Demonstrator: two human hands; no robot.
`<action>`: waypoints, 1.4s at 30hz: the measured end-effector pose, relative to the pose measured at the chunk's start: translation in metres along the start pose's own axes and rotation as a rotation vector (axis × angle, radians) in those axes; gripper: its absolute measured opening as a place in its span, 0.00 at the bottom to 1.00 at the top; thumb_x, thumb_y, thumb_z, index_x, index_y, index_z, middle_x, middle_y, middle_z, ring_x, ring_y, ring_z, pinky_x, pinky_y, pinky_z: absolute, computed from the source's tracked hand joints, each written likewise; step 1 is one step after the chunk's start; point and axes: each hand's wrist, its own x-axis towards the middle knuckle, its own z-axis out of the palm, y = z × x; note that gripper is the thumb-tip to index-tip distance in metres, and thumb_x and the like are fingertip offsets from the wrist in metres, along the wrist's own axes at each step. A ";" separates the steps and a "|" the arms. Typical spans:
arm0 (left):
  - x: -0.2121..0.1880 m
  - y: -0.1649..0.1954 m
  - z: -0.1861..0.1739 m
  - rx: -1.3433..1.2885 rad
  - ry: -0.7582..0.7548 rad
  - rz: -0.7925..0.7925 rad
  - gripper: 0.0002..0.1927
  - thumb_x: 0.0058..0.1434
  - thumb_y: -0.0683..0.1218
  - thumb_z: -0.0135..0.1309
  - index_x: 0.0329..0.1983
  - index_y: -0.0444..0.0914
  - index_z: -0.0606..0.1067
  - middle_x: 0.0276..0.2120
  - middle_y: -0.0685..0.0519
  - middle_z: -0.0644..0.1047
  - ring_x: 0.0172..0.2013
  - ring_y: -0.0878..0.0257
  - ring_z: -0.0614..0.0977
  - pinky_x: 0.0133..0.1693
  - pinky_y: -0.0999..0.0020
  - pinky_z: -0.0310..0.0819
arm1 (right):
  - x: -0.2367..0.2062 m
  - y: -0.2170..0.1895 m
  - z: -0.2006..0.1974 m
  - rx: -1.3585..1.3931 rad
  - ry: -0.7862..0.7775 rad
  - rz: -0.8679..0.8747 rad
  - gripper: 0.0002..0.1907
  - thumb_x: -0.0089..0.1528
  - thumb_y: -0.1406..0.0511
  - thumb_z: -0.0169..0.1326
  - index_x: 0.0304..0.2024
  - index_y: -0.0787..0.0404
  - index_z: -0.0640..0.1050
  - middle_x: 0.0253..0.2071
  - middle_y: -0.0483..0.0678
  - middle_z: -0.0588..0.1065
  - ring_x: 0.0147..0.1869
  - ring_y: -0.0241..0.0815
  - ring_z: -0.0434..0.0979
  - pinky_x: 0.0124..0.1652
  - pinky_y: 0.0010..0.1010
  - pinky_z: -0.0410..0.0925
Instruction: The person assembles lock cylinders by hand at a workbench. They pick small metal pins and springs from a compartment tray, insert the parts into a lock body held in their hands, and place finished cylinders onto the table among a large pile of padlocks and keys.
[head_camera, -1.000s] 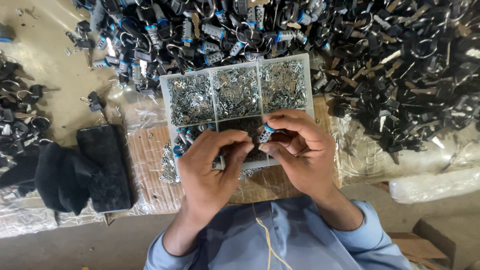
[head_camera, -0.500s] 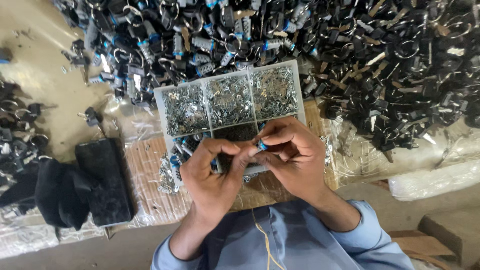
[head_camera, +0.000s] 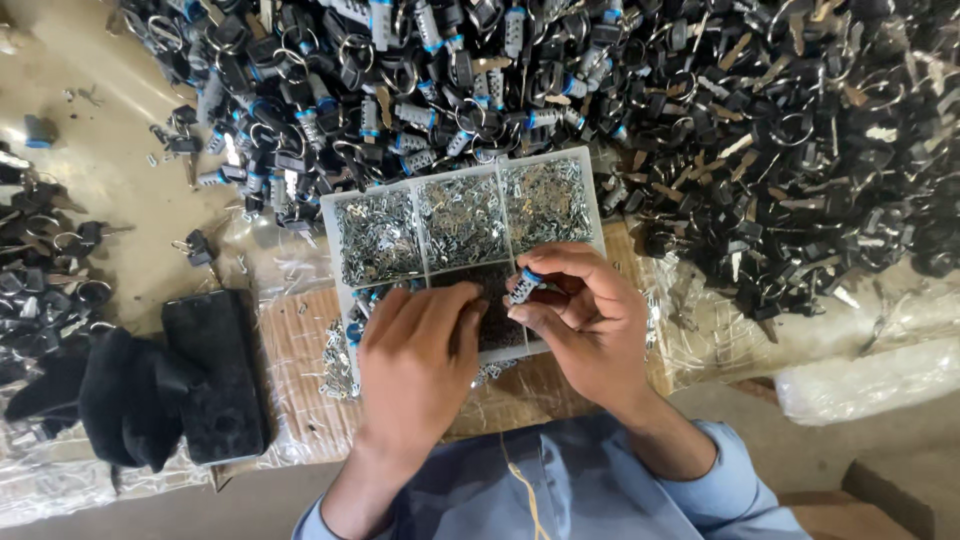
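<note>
Nearest the camera, light blue shirt sleeves (head_camera: 610, 490) lead to both hands, which work over a board wrapped in crinkled clear plastic film (head_camera: 300, 350). The right hand (head_camera: 590, 325) pinches a small cylindrical lock barrel, grey metal with a blue band (head_camera: 525, 283), between thumb and fingertips; the grasp is firm, and the remaining fingers curl under. The barrel sits just above the near right compartment of the tray; its long axis runs from near left to far right and is tilted. Which end faces outward cannot be told. The left hand (head_camera: 415, 365) lies palm down with its fingers bent over the near compartments, and the fingertips touch or dip into the dark cell; whether they pinch a part is hidden. The white plastic compartment tray (head_camera: 590, 190) is rectangular, with thin walls. Its three far cells are filled with small shiny metal pieces, fine and tangled in texture. A few blue-banded barrels lie at its near left corner (head_camera: 357, 310). Left of the hands, a flat black rectangular case (head_camera: 215, 375) lies beside a soft black cloth (head_camera: 125, 395). Farther out, a large heap of black-headed keys, metal rings and blue-banded lock barrels (head_camera: 700, 120) spans the far side. More black pieces lie scattered at the far left on a dull tan surface (head_camera: 100, 190).
</note>
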 end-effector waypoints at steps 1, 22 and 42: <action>-0.003 0.000 -0.002 -0.086 0.022 -0.038 0.09 0.58 0.36 0.64 0.41 0.35 0.79 0.35 0.49 0.81 0.33 0.56 0.80 0.37 0.62 0.74 | 0.000 0.000 0.000 0.008 -0.007 -0.003 0.21 0.62 0.83 0.59 0.56 0.68 0.73 0.60 0.54 0.71 0.60 0.42 0.79 0.58 0.29 0.77; -0.009 -0.002 0.003 -0.509 -0.030 -0.219 0.11 0.58 0.36 0.67 0.41 0.34 0.77 0.37 0.50 0.82 0.36 0.68 0.84 0.37 0.75 0.78 | -0.004 0.005 -0.006 -0.225 -0.116 -0.098 0.19 0.58 0.82 0.65 0.48 0.64 0.79 0.55 0.52 0.76 0.47 0.34 0.80 0.39 0.17 0.73; 0.115 0.075 0.118 0.360 -0.302 0.896 0.17 0.42 0.42 0.62 0.38 0.35 0.79 0.40 0.44 0.80 0.48 0.50 0.80 0.39 0.61 0.81 | -0.172 -0.009 -0.083 0.063 0.314 0.143 0.19 0.53 0.82 0.64 0.45 0.68 0.76 0.54 0.57 0.71 0.53 0.46 0.79 0.46 0.33 0.78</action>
